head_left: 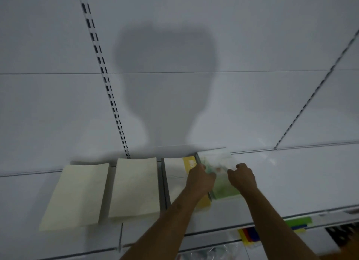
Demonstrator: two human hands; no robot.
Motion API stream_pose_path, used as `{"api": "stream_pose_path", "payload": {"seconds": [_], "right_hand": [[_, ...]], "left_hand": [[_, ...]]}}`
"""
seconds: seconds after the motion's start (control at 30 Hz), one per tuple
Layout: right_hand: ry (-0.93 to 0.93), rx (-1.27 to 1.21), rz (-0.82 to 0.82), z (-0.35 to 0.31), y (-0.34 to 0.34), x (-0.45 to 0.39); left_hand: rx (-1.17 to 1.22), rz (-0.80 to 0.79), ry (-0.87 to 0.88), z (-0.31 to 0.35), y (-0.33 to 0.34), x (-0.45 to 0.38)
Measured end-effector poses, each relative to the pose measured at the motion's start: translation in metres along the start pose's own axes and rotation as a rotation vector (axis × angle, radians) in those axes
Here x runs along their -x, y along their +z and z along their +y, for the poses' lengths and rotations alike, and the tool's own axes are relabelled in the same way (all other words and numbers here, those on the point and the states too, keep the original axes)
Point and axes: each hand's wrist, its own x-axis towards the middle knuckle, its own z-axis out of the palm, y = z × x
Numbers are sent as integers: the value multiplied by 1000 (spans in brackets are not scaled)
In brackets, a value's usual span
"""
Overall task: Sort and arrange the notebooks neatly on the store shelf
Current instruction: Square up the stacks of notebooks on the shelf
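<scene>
Nearest the lens, two bare forearms reaching up from the bottom edge toward the white shelf [281,174]; below them, on a lower tier, a blurred strip of colored packets [250,234] and a green label [297,220]. Further in, the left hand [201,177] curled over the left edge of a green-covered notebook [223,182], the right hand [241,175] with fingers bent down onto its cover nearer the right side; whether the right thumb hooks under the edge cannot be told through the blur. Lying flat, that notebook, at the right end of a row, its far edge near the back panel, its spine just beside a white notebook with a yellow band [177,172]. Left of that, two cream notebooks [134,188] [77,195], flat, set apart by narrow gaps. Likely light and thin, judging by the low profile; covers probably smooth and a little slippery on the painted shelf, so easy to slide, but floppy if lifted by one corner. Best taken at both long edges, or pinched at the spine where the binding stiffens it, then nudged square to its neighbor.
</scene>
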Motion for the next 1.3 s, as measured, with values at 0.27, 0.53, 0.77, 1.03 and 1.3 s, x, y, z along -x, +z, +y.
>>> {"api": "stream_pose_path", "payload": {"seconds": [0.27,0.53,0.77,1.03,1.3], "right_hand": [[-48,-2,-114,25,-23,-48],[-148,13,-395,39,-20,-96],[-224,36,-483,45,-19,-105],[-133,-123,-494,51,-24,-107],[-54,-103,-358,69,-37,-120]], "left_hand": [[149,116,-197,26,48,-29],[92,240,-421,42,85,-60],[-2,335,-584,63,99,-73],[-13,408,-613,66,112,-83],[109,232,-593,63,120,-86]]}}
